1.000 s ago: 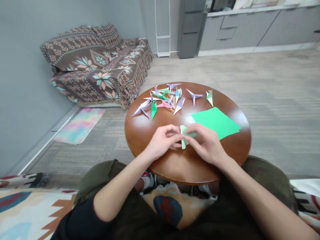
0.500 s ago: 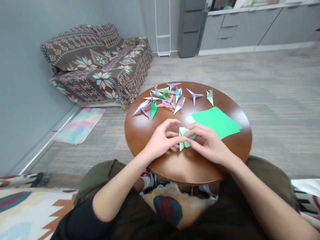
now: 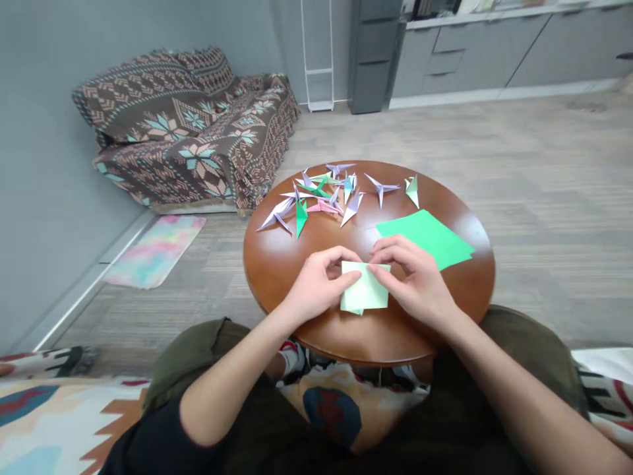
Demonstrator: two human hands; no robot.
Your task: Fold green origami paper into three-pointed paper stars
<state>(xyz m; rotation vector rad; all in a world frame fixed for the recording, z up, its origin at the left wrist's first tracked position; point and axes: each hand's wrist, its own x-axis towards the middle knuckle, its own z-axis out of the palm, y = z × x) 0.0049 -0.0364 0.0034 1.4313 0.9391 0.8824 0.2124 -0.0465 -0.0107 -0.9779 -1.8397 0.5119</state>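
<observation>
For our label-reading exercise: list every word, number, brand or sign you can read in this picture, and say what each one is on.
None: no readable text anywhere.
The pale green paper held by the left hand and right hand is blank.
The bright green sheet and folded paper cranes carry no print.

The wall on the left is plain grey. Against it sits a sofa under a brown patterned blanket. A small rainbow-coloured mat lies on the floor just in front of the sofa. The floor is grey wood planks. At the far side stand grey cupboards with drawers, a tall dark grey cabinet and a thin white metal rack. A bright patterned rug lies nearest.
</observation>
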